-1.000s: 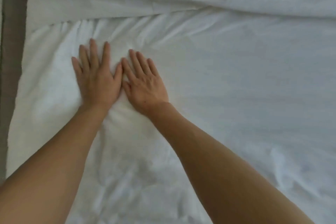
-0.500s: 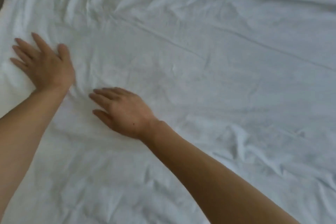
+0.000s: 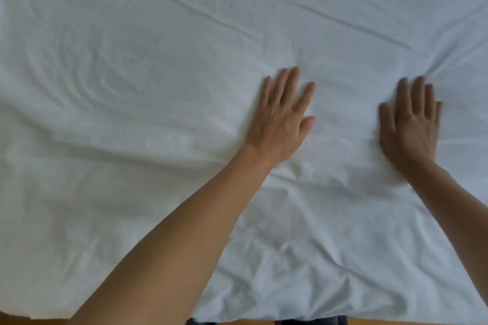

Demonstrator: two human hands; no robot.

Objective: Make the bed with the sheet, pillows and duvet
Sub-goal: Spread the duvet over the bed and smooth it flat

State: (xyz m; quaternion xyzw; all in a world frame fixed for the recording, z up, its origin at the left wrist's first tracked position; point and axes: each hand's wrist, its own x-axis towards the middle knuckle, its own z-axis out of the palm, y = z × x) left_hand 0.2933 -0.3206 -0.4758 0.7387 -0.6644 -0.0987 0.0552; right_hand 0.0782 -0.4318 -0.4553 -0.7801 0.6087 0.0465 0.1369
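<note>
White bedding fills almost everything we can see, a rumpled white sheet (image 3: 148, 66) spread across the bed with long creases running diagonally across the far side and a tangle of smaller wrinkles bunched toward the near edge. Along the very bottom, a thin strip of orange-brown floor (image 3: 237, 322) peeks out beneath the fabric's hem. Both bare arms reach in from below. Left hand (image 3: 281, 119) is down flat on the sheet near the centre, palm pressing, fingers straight and slightly fanned, thumb out to the side, gripping nothing. Right hand (image 3: 413, 124) lies flat as well, off to the right and well apart from the other, fingers straight and close together, with creases radiating from just beyond its fingertips. Motion blur softens its outline.
</note>
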